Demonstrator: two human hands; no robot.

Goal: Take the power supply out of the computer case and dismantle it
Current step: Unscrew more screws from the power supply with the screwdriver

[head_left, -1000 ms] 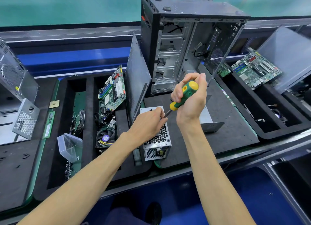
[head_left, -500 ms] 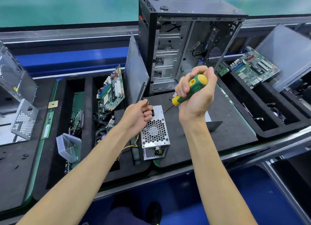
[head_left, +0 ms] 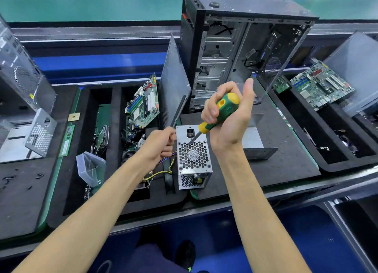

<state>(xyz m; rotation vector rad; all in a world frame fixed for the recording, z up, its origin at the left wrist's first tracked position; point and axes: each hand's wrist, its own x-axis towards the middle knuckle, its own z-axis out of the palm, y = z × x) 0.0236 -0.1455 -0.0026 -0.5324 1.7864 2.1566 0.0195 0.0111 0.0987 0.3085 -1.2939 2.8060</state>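
Dark foam trays (head_left: 286, 166) on a workbench fill the frame, with green floor along the top edge. At lower centre the power supply (head_left: 193, 160) lies outside the case on the tray, honeycomb fan grille facing up, its coloured wires (head_left: 161, 172) trailing to the left. The right hand (head_left: 229, 117) is wrapped around a green-and-yellow screwdriver (head_left: 219, 112) whose tip meets the grille's upper edge. The left hand (head_left: 158, 144), fingers curled, rests against the unit's left side; whether it grips the housing or the wires cannot be told. Behind, at upper centre, the open computer case (head_left: 235, 54) stands upright. One motherboard (head_left: 143, 105) leans left of centre, and another (head_left: 321, 86) lies at far right.
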